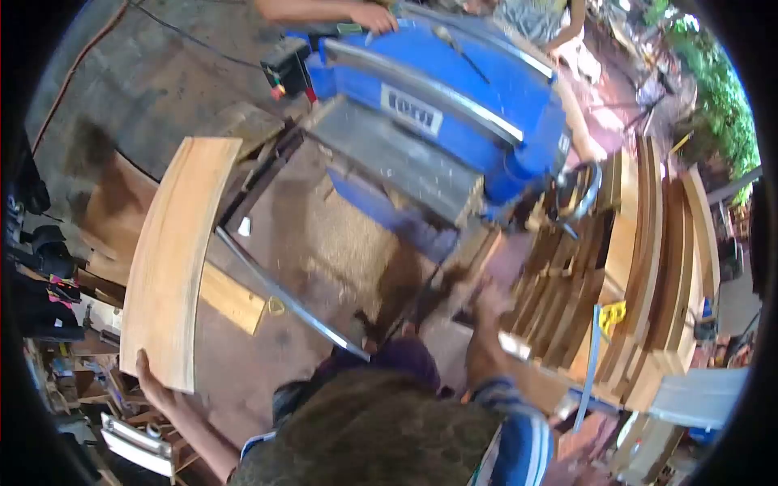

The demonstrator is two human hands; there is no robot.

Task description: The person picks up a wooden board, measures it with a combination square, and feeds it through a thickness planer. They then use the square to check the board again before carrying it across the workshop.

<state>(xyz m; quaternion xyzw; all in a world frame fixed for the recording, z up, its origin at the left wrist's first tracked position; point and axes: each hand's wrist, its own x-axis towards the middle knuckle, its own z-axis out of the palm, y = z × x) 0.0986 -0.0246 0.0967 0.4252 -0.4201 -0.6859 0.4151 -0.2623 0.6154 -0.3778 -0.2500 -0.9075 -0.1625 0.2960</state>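
Note:
My left hand point(156, 382) grips the near end of a wide wooden board point(180, 259), its thumb lying on the face. The board slants up and away on my left, its far end beside the planer's bed. On the other side my right hand point(491, 301) is held low, close to the stack of boards point(559, 292). Motion blur hides its fingers, so I cannot make out whether it holds anything. Ahead stands a blue thickness planer point(486, 93) with a flat metal bed point(397, 154).
Across the planer, another person's hand point(374, 18) rests at its top edge. Wood shavings point(344, 243) cover the floor below. A metal bar point(292, 300) runs toward me past a short plank point(231, 298). A yellow-and-blue tool point(609, 317) lies on the boards at right.

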